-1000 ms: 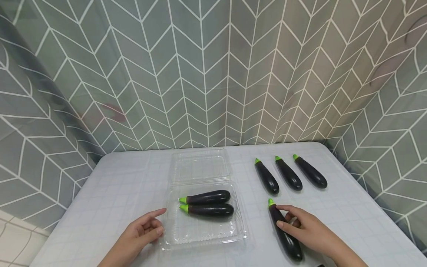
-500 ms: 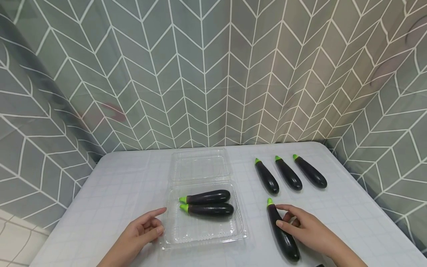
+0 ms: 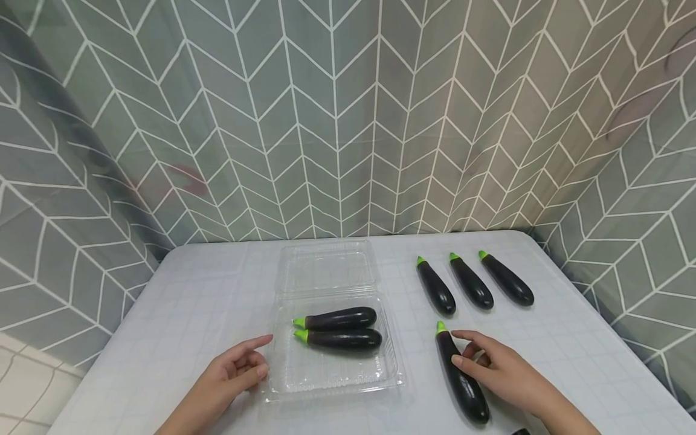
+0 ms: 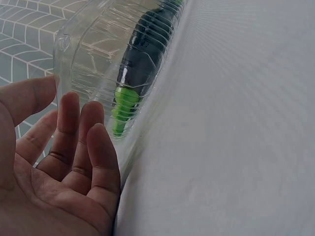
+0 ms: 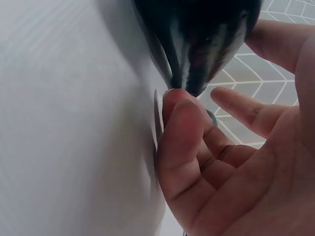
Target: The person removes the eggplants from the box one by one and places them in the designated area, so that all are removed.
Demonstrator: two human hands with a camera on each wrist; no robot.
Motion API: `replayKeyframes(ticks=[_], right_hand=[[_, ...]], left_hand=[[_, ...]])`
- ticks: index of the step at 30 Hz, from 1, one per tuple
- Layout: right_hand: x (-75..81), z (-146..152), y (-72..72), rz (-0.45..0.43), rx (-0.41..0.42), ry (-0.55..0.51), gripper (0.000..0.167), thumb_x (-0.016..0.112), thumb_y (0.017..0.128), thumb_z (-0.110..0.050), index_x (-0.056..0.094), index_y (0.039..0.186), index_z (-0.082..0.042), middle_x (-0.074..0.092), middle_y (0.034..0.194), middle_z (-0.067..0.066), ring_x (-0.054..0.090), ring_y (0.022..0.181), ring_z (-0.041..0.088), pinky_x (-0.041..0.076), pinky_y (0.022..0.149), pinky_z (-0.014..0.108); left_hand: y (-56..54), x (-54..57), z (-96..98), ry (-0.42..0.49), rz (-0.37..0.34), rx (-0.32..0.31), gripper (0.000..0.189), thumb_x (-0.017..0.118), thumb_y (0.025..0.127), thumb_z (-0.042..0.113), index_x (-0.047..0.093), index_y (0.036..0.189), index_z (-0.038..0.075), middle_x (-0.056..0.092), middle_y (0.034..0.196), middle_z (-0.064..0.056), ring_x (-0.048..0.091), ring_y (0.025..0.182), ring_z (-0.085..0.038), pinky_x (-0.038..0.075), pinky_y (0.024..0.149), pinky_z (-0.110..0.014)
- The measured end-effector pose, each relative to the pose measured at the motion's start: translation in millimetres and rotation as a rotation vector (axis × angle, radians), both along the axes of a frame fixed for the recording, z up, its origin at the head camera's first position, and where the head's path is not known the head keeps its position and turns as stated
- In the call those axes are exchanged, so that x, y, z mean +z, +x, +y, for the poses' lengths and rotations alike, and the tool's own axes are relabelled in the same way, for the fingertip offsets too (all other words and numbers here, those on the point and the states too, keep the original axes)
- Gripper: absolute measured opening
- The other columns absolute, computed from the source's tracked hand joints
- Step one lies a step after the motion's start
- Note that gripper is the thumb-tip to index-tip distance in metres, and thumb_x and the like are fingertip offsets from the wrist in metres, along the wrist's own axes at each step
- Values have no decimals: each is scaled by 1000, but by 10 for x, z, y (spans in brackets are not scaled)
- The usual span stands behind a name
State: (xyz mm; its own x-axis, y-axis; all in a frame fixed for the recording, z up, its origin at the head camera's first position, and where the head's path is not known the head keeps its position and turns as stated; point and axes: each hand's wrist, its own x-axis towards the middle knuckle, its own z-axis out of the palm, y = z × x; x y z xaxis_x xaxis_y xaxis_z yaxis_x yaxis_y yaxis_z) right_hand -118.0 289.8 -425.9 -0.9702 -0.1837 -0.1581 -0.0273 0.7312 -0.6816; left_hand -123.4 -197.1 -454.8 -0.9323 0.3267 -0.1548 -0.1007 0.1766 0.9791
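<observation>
The right hand [image 3: 502, 368] pinches a smooth, glossy black eggplant [image 3: 460, 380] between bent thumb and fingers; it lies at nine o'clock from the palm, on or just above the white table [image 3: 179, 308], long axis running eleven to five, green stem [image 3: 441, 327] at eleven. The left hand [image 3: 231, 371], farther off, is loosely bent, holding nothing, the clear ribbed plastic box [image 3: 331, 376] at its three o'clock

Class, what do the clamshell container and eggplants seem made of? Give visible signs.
Clamshell container: probably clear, glossy plastic; see-through ribbed walls with glints.
Eggplants: smooth, glossy; real skin or moulded plastic, as their bright highlights suit either.
</observation>
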Motion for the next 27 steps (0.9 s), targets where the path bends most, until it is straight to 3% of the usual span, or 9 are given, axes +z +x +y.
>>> replayKeyframes(ticks=[10, 18, 27], right_hand=[[141, 22, 13, 48, -58, -14, 61, 67, 93, -47, 51, 142, -14, 61, 108, 4, 61, 84, 13, 49, 65, 28], [298, 23, 17, 205, -13, 24, 54, 65, 95, -44, 53, 141, -17, 62, 116, 5, 63, 90, 8, 52, 72, 29], [527, -145, -109, 333, 57, 44, 53, 65, 95, -44, 54, 139, -17, 61, 113, -3, 64, 96, 9, 53, 80, 30]], left_hand=[[-5, -24, -31, 25, 4, -14, 59, 63, 99, 16, 38, 150, 1, 59, 105, -18, 61, 87, -18, 54, 76, -32], [0, -24, -9, 10, 37, -30, 59, 63, 98, 16, 38, 149, 0, 59, 103, -19, 61, 85, -20, 54, 74, -32], [-17, -27, -12, -7, -12, 2, 60, 65, 98, 20, 40, 149, 4, 60, 104, -17, 62, 84, -21, 54, 75, -33]])
